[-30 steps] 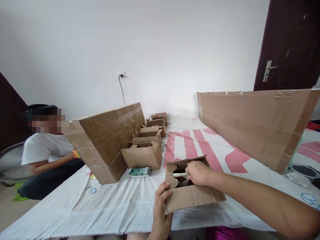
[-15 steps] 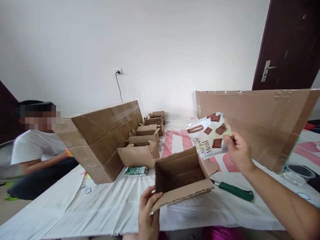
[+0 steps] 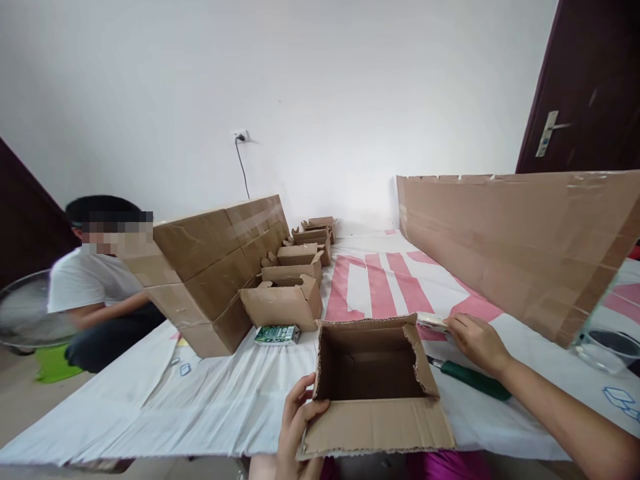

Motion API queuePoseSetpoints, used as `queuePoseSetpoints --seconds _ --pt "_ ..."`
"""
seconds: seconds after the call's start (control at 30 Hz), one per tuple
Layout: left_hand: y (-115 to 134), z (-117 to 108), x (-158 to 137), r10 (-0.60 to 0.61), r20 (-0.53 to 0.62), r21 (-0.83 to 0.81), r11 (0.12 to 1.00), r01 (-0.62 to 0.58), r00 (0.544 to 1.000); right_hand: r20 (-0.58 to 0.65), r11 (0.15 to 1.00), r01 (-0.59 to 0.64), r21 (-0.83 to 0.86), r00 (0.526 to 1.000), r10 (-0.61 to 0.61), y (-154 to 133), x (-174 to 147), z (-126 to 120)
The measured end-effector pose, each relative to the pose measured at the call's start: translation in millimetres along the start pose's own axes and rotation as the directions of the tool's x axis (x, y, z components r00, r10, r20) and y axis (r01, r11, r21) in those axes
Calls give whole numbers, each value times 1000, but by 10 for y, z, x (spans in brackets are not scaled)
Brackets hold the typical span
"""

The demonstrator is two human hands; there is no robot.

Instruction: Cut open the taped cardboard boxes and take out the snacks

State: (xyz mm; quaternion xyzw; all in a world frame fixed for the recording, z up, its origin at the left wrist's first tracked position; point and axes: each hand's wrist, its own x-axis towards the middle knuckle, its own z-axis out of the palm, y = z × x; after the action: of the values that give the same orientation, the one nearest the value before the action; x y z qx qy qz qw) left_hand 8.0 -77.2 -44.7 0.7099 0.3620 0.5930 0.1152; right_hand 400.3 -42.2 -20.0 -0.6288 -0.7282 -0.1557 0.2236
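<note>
An open cardboard box (image 3: 380,423) lies in front of me, its dark inside facing up and toward me. My left hand (image 3: 303,420) grips the box at its left front edge, thumb on the near flap. My right hand (image 3: 477,343) pinches a flat white packet (image 3: 431,323), low beside the box's far right corner; the packet shows nearly edge-on and its print is hidden. Under my right forearm lies a green-handled tool (image 3: 475,381), its metal end partly behind the box. A small green-and-white carton (image 3: 277,335) rests left of the box.
A row of open cardboard boxes (image 3: 283,303) runs back beside a taped box wall (image 3: 210,267). A cardboard panel (image 3: 520,247) stands at right, near a clear plastic bowl (image 3: 607,348). Beyond the wall a person (image 3: 100,287) sits at left. White cloth (image 3: 215,407) covers the table.
My right hand has lowered the packet from above the box to its right side, turning it edge-on. The box has tipped, so its near flap now faces me more.
</note>
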Motion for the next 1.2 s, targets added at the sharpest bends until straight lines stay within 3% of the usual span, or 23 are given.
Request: queuePoseSetpoints --seconds 0.13,0.2,0.3,0.37,0.47,0.6,0.7,0.77,0.83,0.9,1.0,1.07,1.2 --pt "35 -6 -12 -53 -9 -37 998 53 999 305 1000 6 30 952 -15 -195 -38 -128" --pt "68 -1 -14 -69 -16 -36 997 68 998 329 991 -11 131 944 -33 -287 -20 -216" --pt "96 -13 -34 -69 0 -12 998 69 998 115 919 -92 384 992 52 -463 42 -382" --pt "66 -43 -64 -56 26 -5 998 57 998 19 845 -100 525 994 105 -622 91 -503" --pt "-69 -114 -111 -82 45 -58 995 84 996 5 795 31 606 999 -43 -877 128 -629" --pt "-193 -207 -104 -183 -23 -371 915 161 983 -115 720 251 648 966 -233 -1080 68 -644" --pt "-47 -239 12 -314 -177 -453 867 206 933 -221 705 358 612 933 -282 -1115 -24 -631" --pt "109 -249 152 -316 -193 -413 885 216 929 -255 701 406 587 914 -316 -1125 -83 -635" --pt "222 -258 317 -283 -87 -371 899 232 955 -277 691 433 580 902 -332 -1141 -134 -642" --pt "255 -262 465 -256 117 -357 891 281 960 -290 679 444 585 896 -336 -1157 -175 -639" --pt "208 -238 583 -272 355 -310 869 387 894 -299 674 439 594 898 -321 -1165 -214 -617" --pt "179 -200 588 -298 389 -256 874 413 872 -316 677 443 587 896 -312 -1162 -231 -597" --pt "184 -141 505 -265 322 -273 893 357 909 -379 693 490 529 867 -324 -1175 -261 -574"
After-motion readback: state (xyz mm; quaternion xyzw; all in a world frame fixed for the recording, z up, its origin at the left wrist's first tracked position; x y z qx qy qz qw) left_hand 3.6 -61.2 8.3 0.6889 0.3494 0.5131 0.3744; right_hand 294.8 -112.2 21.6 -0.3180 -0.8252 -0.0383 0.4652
